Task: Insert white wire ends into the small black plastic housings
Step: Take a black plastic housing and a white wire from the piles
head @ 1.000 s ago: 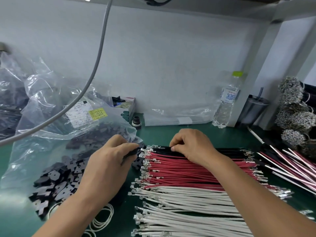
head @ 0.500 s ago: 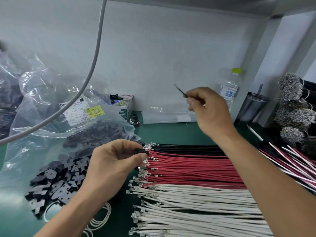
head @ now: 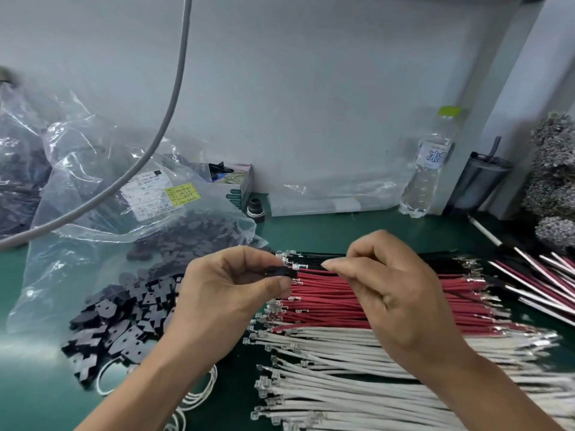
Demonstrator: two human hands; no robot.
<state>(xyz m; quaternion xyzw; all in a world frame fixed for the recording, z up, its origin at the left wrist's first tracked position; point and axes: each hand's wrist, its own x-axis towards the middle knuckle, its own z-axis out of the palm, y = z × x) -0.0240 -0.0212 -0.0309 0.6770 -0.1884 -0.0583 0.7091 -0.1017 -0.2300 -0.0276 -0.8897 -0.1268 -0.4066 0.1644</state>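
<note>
Black housing [head: 280,271] pinched in left hand [head: 227,290], right hand [head: 389,293] pinching beside it.

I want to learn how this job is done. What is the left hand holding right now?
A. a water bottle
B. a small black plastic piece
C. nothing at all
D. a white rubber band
B: the left hand pinches a small black plastic housing between thumb and fingers, held above the rows of wires, while the right hand brings a thin wire up to it.
</note>
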